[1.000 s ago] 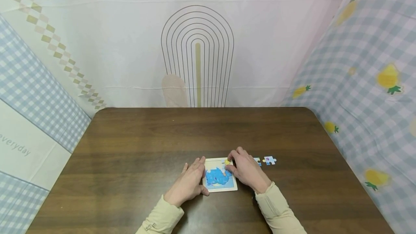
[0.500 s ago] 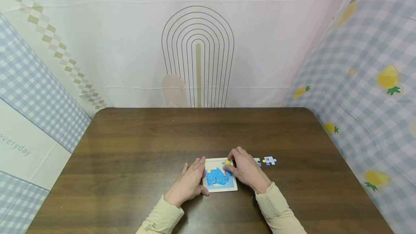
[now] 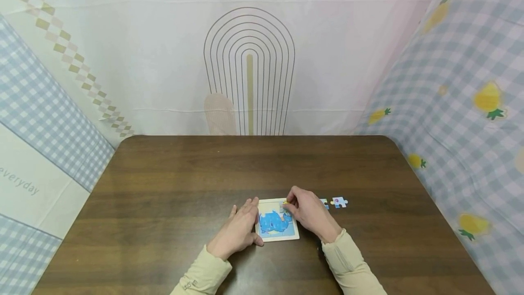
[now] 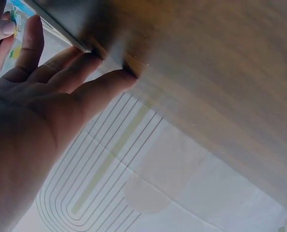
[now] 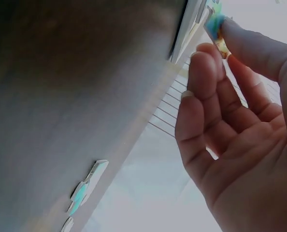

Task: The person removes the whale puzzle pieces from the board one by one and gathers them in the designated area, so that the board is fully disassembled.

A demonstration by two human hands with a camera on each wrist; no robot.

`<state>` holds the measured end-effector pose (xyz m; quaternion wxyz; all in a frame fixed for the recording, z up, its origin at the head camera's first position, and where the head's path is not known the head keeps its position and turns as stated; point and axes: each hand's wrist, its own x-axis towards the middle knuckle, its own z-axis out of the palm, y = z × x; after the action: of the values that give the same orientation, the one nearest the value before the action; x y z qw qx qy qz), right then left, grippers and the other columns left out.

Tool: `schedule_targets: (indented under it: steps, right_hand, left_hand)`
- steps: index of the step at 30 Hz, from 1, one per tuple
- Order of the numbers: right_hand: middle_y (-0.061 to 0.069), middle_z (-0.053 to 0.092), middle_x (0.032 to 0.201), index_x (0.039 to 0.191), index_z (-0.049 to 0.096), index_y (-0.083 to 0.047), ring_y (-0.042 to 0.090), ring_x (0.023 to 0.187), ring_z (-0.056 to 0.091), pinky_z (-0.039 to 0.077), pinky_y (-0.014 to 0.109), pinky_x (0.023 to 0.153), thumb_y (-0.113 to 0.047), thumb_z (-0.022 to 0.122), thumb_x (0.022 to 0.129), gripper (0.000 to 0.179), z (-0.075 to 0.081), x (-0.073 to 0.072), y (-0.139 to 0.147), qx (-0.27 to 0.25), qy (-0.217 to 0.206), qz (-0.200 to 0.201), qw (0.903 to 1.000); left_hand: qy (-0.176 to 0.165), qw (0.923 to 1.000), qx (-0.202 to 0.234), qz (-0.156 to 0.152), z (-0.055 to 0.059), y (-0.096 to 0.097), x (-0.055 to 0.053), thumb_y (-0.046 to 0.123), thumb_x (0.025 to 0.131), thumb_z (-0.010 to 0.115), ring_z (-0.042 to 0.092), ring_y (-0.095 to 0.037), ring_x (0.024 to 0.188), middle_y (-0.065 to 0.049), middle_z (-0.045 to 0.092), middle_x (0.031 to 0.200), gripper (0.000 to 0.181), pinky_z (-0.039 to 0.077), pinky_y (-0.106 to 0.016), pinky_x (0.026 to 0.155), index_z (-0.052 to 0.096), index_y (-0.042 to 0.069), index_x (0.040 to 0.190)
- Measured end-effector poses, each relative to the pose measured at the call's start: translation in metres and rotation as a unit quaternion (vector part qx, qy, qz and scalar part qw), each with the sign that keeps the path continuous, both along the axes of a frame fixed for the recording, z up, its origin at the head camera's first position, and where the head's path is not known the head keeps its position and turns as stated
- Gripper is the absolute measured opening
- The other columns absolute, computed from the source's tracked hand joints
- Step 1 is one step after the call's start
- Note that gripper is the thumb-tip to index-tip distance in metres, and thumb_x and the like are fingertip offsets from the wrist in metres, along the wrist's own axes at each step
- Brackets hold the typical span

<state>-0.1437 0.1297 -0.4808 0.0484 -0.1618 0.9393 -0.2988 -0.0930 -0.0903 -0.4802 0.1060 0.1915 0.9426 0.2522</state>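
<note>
A small picture puzzle with a blue animal [image 3: 273,223] sits in a pale tray [image 3: 280,239] on the table. My left hand [image 3: 237,232] rests along the tray's left side, its fingers extended and the thumb at the near left corner. In the left wrist view the fingertips [image 4: 95,59] meet the tray's edge. Over the tray's far right corner, my right hand [image 3: 313,213] pinches a puzzle piece [image 5: 215,26] between thumb and fingers. The piece is tilted up and shows some yellow, blue and green; my fingers hide part of it.
Right of the tray, a loose puzzle piece [image 3: 339,202] lies flat on the brown table [image 3: 184,167]. Another piece [image 3: 325,203] beside it is partly hidden behind my right hand. A patterned cloth [image 3: 163,58] hangs beyond the far edge.
The yellow sun piece, earlier lying face-up at the tray's far right corner, is now tilted up in my right hand's pinch. The right fingers have drawn closer together. The left hand stays put.
</note>
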Motion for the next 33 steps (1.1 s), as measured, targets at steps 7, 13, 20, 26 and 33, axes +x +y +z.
schedule_targets:
  steps: [7, 13, 20, 26, 33]
  right_hand:
    - [-0.009, 0.056, 0.076, 0.095, 0.066, -0.016, 0.009, 0.065, 0.051, 0.047, 0.024, 0.060, -0.016, 0.077, 0.083, 0.016, 0.000, 0.001, 0.000, -0.031, 0.001, 0.011, 0.9995]
    - [-0.012, 0.060, 0.084, 0.094, 0.068, -0.019, 0.008, 0.070, 0.053, 0.049, 0.024, 0.063, -0.014, 0.074, 0.086, 0.011, 0.001, 0.005, 0.002, -0.079, 0.004, 0.031, 0.9964]
    - [-0.013, 0.061, 0.085, 0.092, 0.069, -0.023, 0.009, 0.072, 0.054, 0.050, 0.025, 0.066, -0.012, 0.074, 0.086, 0.014, 0.006, 0.009, 0.019, -0.089, 0.011, -0.007, 0.9960]
    - [-0.008, 0.063, 0.083, 0.092, 0.069, -0.019, 0.012, 0.069, 0.054, 0.049, 0.026, 0.061, -0.012, 0.073, 0.087, 0.009, 0.013, 0.007, 0.046, -0.076, 0.008, -0.051, 0.9958]
    - [-0.004, 0.066, 0.077, 0.090, 0.071, -0.011, 0.013, 0.067, 0.056, 0.046, 0.027, 0.060, -0.016, 0.073, 0.088, 0.006, 0.023, 0.003, 0.090, -0.051, 0.054, -0.111, 0.9911]
  left_hand:
    - [-0.001, 1.0000, 0.003, 0.000, 0.001, 0.000, 0.000, 0.028, 0.067, 0.088, 0.031, -0.039, 0.140, -0.021, 0.034, 0.152, 0.044, 0.023, -0.065, 0.107, 0.051, 0.013, 0.084]
    - [-0.003, 1.0000, 0.000, 0.002, 0.000, 0.001, 0.000, 0.028, 0.067, 0.088, 0.031, -0.038, 0.140, -0.022, 0.034, 0.152, 0.051, 0.023, -0.064, 0.108, 0.058, 0.005, 0.101]
    - [-0.004, 1.0000, -0.001, 0.002, -0.001, 0.000, 0.001, 0.028, 0.068, 0.088, 0.030, -0.037, 0.141, -0.022, 0.034, 0.152, 0.053, 0.022, -0.064, 0.108, 0.058, 0.004, 0.105]
    - [0.000, 1.0000, -0.001, 0.001, -0.001, -0.001, 0.001, 0.027, 0.067, 0.088, 0.030, -0.038, 0.141, -0.021, 0.033, 0.152, 0.049, 0.022, -0.064, 0.108, 0.058, 0.004, 0.099]
    - [0.000, 1.0000, -0.003, -0.002, -0.001, 0.000, 0.000, 0.028, 0.068, 0.087, 0.030, -0.037, 0.141, -0.022, 0.034, 0.152, 0.045, 0.022, -0.064, 0.109, 0.055, 0.009, 0.094]
